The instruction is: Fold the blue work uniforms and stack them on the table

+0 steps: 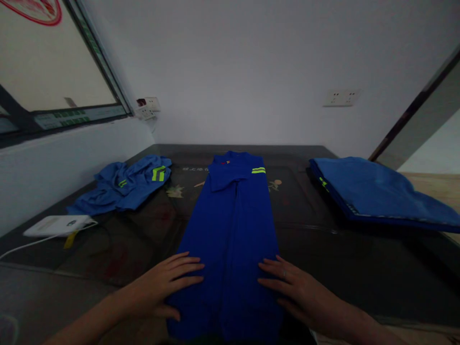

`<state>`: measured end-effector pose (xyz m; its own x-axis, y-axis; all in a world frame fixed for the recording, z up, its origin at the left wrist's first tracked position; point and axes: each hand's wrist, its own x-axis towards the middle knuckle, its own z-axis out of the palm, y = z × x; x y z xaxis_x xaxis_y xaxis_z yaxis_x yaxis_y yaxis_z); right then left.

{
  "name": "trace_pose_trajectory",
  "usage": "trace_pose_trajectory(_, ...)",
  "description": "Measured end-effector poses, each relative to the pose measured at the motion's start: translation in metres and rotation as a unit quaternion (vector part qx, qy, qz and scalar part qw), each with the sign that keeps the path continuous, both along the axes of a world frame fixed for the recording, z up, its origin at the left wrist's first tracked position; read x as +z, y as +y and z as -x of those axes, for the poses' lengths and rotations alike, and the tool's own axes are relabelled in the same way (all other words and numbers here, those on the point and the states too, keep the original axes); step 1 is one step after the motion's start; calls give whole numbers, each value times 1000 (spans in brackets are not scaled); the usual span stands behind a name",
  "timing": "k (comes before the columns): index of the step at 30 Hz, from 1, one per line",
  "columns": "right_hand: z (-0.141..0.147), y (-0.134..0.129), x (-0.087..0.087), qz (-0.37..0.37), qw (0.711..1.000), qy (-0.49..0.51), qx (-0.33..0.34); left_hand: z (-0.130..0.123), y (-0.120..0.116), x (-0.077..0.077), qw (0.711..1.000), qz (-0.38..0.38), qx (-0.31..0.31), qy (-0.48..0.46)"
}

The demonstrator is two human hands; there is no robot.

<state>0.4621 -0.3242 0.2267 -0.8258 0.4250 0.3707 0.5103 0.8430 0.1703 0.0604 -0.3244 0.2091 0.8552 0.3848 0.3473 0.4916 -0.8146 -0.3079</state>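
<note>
A dark blue garment [233, 215] lies lengthwise on the dark table [305, 268], its collar at the far end and a sleeve folded across the upper part. Yellow-green stripes mark its upper right side. My left hand [168, 282] rests on the garment's left edge near me, fingers spread. On the right edge, at about the same height, lies my right hand [296, 287], its fingers also apart and a ring on one of them. Neither hand grips the cloth. The garment's near end runs out of view at the bottom.
A crumpled lighter blue garment [125, 184] lies at the back left. In front of it is a white device [57, 225] with a cable. Folded blue clothes [381, 191] are stacked at the right. Behind the table stands a wall with sockets [341, 97].
</note>
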Motion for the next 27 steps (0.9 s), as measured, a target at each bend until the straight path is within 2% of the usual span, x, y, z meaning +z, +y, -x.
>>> trace_pose_trajectory(3,-3,-7,-28,-72,997,-34,15,14,-3,-15,999,-39,4,21)
trace_pose_trajectory(6,5,1,-50,-171,985,-34,0,19,3,-30,993,-113,8,10)
trace_pose_trajectory(8,15,8,-59,-219,975,-24,-26,16,8,-37,989,-150,11,-18)
trace_pose_trajectory(11,28,12,-59,-239,970,-26,-44,9,13,-41,984,-174,7,-49)
trace_pose_trajectory(14,32,8,-47,-200,977,-67,-13,8,13,-38,984,-174,-15,-46)
trace_pose_trajectory(18,22,-2,-30,-87,993,-68,32,10,8,-31,990,-120,-50,-53)
trace_pose_trajectory(22,1,-11,-25,26,997,42,62,-1,0,-26,989,11,-100,-111)
trace_pose_trajectory(25,-19,-21,-28,53,987,144,41,-12,-10,-24,976,94,-106,-167)
trace_pose_trajectory(27,-31,-28,-30,57,978,197,25,-18,-18,-22,968,101,-89,-211)
